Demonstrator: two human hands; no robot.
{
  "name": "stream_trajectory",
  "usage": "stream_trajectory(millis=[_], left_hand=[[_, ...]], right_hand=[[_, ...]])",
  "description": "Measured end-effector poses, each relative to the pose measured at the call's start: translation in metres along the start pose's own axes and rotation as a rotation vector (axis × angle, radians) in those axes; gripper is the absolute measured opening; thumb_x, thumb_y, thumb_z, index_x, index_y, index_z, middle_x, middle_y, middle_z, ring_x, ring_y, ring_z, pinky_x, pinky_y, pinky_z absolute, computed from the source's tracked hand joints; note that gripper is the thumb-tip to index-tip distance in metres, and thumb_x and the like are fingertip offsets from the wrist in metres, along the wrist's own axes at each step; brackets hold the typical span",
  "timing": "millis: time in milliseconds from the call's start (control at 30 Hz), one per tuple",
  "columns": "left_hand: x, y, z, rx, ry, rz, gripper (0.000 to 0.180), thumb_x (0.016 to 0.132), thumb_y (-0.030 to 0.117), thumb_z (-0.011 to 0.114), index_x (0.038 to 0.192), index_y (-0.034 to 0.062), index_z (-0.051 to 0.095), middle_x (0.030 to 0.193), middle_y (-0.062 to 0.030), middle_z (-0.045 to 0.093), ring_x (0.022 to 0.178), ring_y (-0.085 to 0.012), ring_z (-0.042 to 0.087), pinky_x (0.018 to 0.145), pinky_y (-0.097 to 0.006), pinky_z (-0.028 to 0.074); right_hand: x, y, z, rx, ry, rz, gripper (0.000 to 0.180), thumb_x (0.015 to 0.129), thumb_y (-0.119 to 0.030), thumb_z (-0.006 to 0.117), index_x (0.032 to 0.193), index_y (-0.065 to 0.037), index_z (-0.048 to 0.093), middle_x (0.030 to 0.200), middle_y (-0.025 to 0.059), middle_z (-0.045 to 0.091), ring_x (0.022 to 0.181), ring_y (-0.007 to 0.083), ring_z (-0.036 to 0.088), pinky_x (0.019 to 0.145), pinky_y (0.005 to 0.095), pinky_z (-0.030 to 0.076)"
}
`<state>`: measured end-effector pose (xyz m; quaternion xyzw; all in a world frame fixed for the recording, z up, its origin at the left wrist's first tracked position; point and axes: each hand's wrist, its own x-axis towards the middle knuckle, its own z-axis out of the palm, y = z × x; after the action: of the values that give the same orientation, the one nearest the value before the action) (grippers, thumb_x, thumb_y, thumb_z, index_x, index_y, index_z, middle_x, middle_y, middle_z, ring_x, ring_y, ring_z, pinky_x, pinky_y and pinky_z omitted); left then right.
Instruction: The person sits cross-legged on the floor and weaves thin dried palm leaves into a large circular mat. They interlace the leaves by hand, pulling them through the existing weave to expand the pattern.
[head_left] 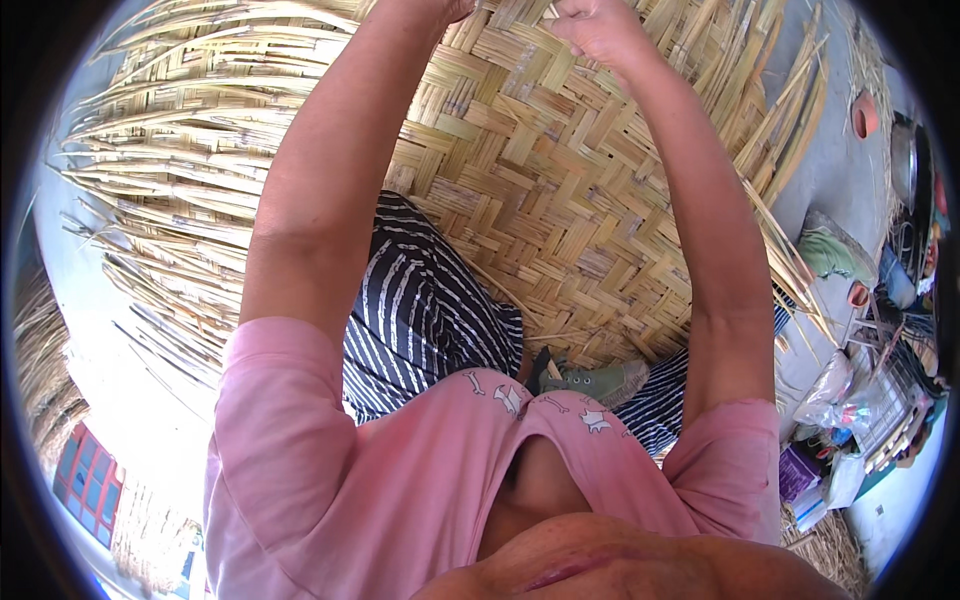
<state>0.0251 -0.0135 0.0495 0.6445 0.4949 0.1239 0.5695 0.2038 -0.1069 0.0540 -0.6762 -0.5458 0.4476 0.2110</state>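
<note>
left hand (447, 8) 12 o'clock, on woven mat (520, 170), grip unclear | right hand (598, 28) 1 o'clock, fist pinching strip (553, 12)

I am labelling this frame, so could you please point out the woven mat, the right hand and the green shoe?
woven mat (540, 200), head view, on the bare plaited middle.
right hand (600, 28), head view, on the back of the fist.
green shoe (605, 382), head view, on its upper.

Grey ground (830, 170) bears woven bamboo mat (540, 180), clay pot (865, 115)
</note>
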Motion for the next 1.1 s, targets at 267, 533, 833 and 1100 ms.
stream_trajectory(millis=[267, 533, 833, 1100], left_hand=[[-0.003, -0.006, 0.007, -0.005, -0.007, 0.191, 0.019, 0.085, 0.014, 0.077, 0.099, 0.0025, 0.074, 0.083, -0.0076, 0.072, 0.075, -0.0172, 0.064, 0.074, -0.034, 0.053], [0.004, -0.016, 0.015, 0.756, 0.173, 0.392, 0.024, 0.084, 0.024, 0.072, 0.093, 0.0015, 0.071, 0.091, -0.0244, 0.072, 0.090, -0.0400, 0.070, 0.081, -0.045, 0.055], [-0.024, 0.001, 0.044, 1.056, 0.470, 0.231, 0.038, 0.088, 0.028, 0.068, 0.119, 0.0072, 0.063, 0.122, -0.0167, 0.065, 0.118, -0.0349, 0.061, 0.092, -0.047, 0.054], [-0.049, 0.020, 0.074, 1.125, 0.345, 0.591, 0.045, 0.091, 0.017, 0.059, 0.135, 0.0120, 0.058, 0.124, -0.0129, 0.062, 0.114, -0.0319, 0.062, 0.094, -0.045, 0.052]], right_hand=[[0.018, 0.008, -0.010, -0.150, -0.165, -0.028, 0.010, 0.090, -0.011, 0.071, 0.094, -0.002, 0.074, 0.078, 0.0060, 0.070, 0.067, 0.0142, 0.063, 0.061, 0.0339, 0.053], [-0.006, 0.010, 0.006, -0.231, 0.194, -0.309, 0.015, 0.082, -0.003, 0.068, 0.095, -0.003, 0.073, 0.085, 0.0171, 0.072, 0.084, 0.0312, 0.072, 0.075, 0.0381, 0.055], [-0.056, 0.020, 0.039, -0.322, 0.333, -0.385, 0.019, 0.093, -0.015, 0.060, 0.108, -0.007, 0.068, 0.112, 0.0152, 0.064, 0.104, 0.0357, 0.064, 0.091, 0.0470, 0.053], [-0.148, 0.074, -0.033, -0.609, 0.617, -0.484, 0.023, 0.087, -0.015, 0.065, 0.109, -0.007, 0.069, 0.111, 0.0097, 0.068, 0.107, 0.0298, 0.063, 0.095, 0.0441, 0.050]])
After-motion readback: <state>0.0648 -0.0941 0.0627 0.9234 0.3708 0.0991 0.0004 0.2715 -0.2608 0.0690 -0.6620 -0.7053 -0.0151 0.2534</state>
